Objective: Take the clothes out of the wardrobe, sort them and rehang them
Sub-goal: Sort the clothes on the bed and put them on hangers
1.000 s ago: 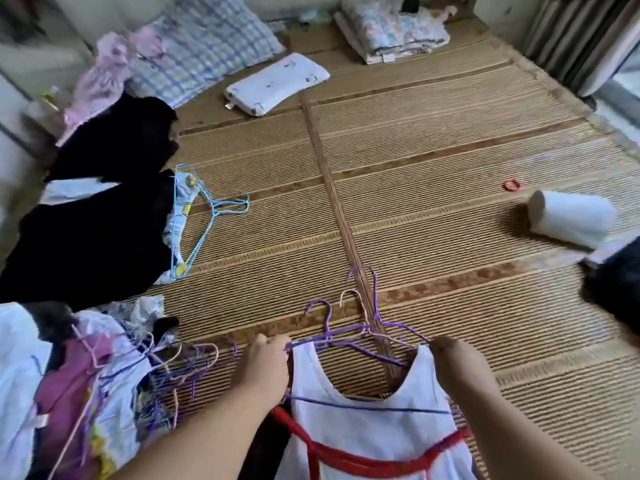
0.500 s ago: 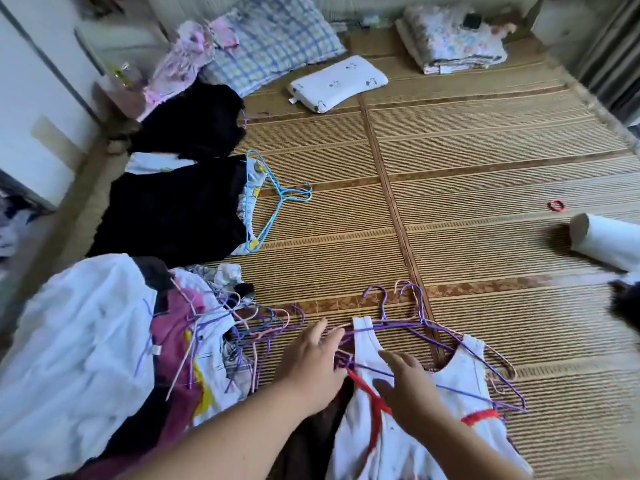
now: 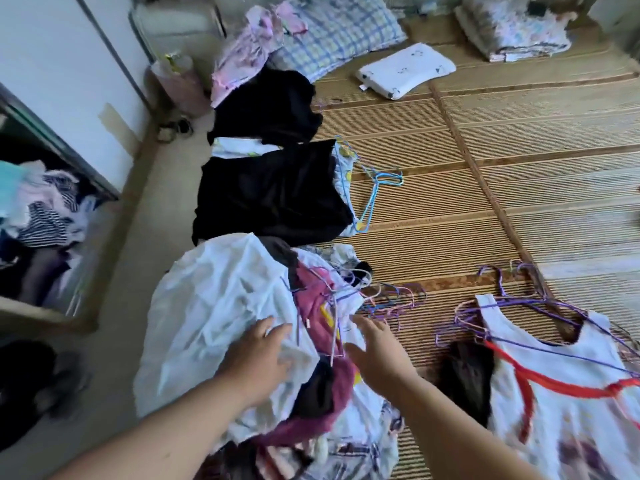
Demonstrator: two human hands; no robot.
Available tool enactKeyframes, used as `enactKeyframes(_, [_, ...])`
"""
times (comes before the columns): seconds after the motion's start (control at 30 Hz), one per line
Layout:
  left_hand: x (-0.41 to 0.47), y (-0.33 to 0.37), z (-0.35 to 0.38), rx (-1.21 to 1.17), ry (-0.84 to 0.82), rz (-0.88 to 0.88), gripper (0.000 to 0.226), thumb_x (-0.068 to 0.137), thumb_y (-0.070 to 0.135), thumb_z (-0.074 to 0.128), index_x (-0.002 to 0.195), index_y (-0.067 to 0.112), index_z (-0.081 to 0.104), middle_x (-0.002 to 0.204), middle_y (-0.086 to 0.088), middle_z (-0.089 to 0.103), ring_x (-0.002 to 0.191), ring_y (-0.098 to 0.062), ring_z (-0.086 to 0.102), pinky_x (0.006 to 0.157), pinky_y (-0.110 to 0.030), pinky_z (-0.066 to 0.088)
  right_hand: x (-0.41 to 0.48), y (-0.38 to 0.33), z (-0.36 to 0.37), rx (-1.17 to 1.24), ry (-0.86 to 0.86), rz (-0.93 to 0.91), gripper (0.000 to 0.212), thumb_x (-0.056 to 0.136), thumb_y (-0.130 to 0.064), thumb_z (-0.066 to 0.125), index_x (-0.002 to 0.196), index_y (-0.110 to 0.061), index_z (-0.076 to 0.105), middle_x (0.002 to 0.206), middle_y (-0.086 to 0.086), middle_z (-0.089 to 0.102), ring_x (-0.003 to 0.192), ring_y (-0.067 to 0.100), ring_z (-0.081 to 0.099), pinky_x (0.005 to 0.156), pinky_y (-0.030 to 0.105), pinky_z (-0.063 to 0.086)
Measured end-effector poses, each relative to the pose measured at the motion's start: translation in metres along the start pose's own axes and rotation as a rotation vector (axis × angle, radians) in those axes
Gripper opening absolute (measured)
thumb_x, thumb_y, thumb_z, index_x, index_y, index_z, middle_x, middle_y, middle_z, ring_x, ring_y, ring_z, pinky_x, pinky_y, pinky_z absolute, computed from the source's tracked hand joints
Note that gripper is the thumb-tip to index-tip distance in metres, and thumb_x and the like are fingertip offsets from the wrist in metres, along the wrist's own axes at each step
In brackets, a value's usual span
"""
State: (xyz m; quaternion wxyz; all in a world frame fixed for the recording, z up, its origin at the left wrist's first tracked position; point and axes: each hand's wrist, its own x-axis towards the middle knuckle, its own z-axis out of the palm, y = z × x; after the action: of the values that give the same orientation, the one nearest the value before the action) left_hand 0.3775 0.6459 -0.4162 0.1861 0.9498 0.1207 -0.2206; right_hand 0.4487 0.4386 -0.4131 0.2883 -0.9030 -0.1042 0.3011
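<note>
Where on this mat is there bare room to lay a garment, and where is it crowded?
Bare mat runs right of the blue hanger, between the white pillow and the white dress. Crowded: the mixed heap under the left hand and right hand, plus the hanger tangle beside it.

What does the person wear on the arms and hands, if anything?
The left hand and the right hand wear no gloves. I see no ring, watch or bracelet, though the picture is slightly blurred. No sleeve shows on the left forearm or the right forearm.
</note>
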Motion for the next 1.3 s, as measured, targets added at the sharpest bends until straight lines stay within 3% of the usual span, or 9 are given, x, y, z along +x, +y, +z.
enactKeyframes(0.2, [0.008, -0.100, -0.004, -0.051, -0.020, -0.051, 0.064, 0.087, 0.047, 0.055, 0.144, 0.040, 0.028, 0.155, 0.010, 0.019, 0.142, -0.012, 0.020, 0.112, -0.035, 0.027, 0.033, -0.040, 0.070, 0.085, -0.053, 0.180, 0.048, 0.085, -0.034, 0.060, 0.129, -0.020, 0.049, 0.115, 0.006, 0.063, 0.101, 0.024, 0.060, 0.074, 0.026, 0.042])
enactKeyframes(0.37, [0.032, -0.127, 0.000, -0.106, -0.103, -0.029, 0.066, 0.086, 0.040, 0.057, 0.145, 0.039, 0.027, 0.158, 0.001, 0.014, 0.144, -0.018, 0.018, 0.113, -0.039, 0.027, 0.070, -0.057, 0.094, 0.196, -0.009, 0.286, 0.015, 0.086, -0.032, 0.058, 0.082, -0.017, 0.055, 0.075, 0.003, 0.059, 0.075, 0.023, 0.057, 0.055, 0.027, 0.040])
enactKeyframes(0.53, [0.048, -0.141, 0.011, -0.161, -0.192, 0.038, 0.071, 0.089, 0.034, 0.057, 0.150, 0.029, 0.020, 0.158, 0.002, 0.015, 0.145, -0.009, 0.012, 0.114, -0.021, 0.014, 0.092, -0.056, 0.116, 0.119, -0.020, 0.338, 0.021, 0.088, -0.025, 0.050, 0.068, -0.020, 0.051, 0.079, 0.007, 0.057, 0.072, 0.023, 0.052, 0.063, 0.026, 0.035])
enactKeyframes(0.67, [0.047, -0.144, 0.020, -0.180, -0.244, 0.045, 0.078, 0.089, 0.036, 0.057, 0.151, 0.021, 0.013, 0.160, 0.003, 0.007, 0.145, -0.007, 0.004, 0.111, -0.015, 0.003, 0.098, -0.057, 0.116, -0.083, 0.031, 0.323, 0.024, 0.089, -0.035, 0.048, 0.075, -0.017, 0.052, 0.082, 0.010, 0.063, 0.074, 0.028, 0.057, 0.059, 0.028, 0.036])
enactKeyframes(0.8, [0.042, -0.136, 0.012, -0.212, -0.239, 0.040, 0.073, 0.089, 0.036, 0.056, 0.151, 0.021, 0.020, 0.159, 0.003, 0.015, 0.144, -0.007, 0.013, 0.107, -0.011, 0.007, 0.091, -0.065, 0.109, -0.137, 0.108, 0.329, 0.012, 0.084, -0.022, 0.050, 0.091, -0.016, 0.042, 0.091, 0.011, 0.065, 0.084, 0.032, 0.061, 0.063, 0.031, 0.036])
enactKeyframes(0.87, [0.039, -0.128, 0.002, -0.259, -0.206, 0.016, 0.065, 0.088, 0.032, 0.058, 0.147, 0.023, 0.031, 0.153, 0.002, 0.030, 0.138, -0.009, 0.029, 0.105, -0.012, 0.018, 0.080, -0.067, 0.105, -0.005, 0.198, 0.346, 0.010, 0.082, -0.013, 0.046, 0.086, -0.018, 0.038, 0.073, 0.003, 0.055, 0.071, 0.030, 0.051, 0.061, 0.033, 0.035])
enactKeyframes(0.97, [0.031, -0.115, -0.020, -0.294, -0.088, 0.025, 0.058, 0.087, 0.027, 0.060, 0.141, 0.027, 0.041, 0.140, 0.004, 0.046, 0.122, -0.009, 0.047, 0.100, -0.015, 0.032, 0.057, -0.072, 0.094, 0.162, 0.295, 0.339, 0.011, 0.089, -0.023, 0.047, 0.080, -0.024, 0.041, 0.065, -0.006, 0.048, 0.064, 0.023, 0.047, 0.060, 0.035, 0.039])
enactKeyframes(1.13, [0.007, -0.085, -0.070, -0.254, 0.136, 0.074, 0.056, 0.089, 0.028, 0.058, 0.142, 0.027, 0.039, 0.142, 0.003, 0.040, 0.132, -0.012, 0.037, 0.109, -0.020, 0.026, 0.007, -0.093, 0.067, 0.352, 0.421, 0.251, 0.014, 0.090, -0.018, 0.047, 0.086, -0.032, 0.049, 0.079, -0.008, 0.066, 0.072, 0.018, 0.063, 0.070, 0.039, 0.053])
enactKeyframes(1.3, [-0.042, -0.045, -0.134, -0.289, 0.417, 0.186, 0.062, 0.084, 0.019, 0.062, 0.142, 0.023, 0.040, 0.142, 0.002, 0.038, 0.132, -0.011, 0.034, 0.103, -0.012, 0.018, -0.044, -0.137, 0.029, 0.279, 0.460, -0.013, 0.018, 0.091, -0.020, 0.051, 0.102, -0.033, 0.056, 0.078, -0.010, 0.066, 0.071, 0.011, 0.058, 0.062, 0.025, 0.043])
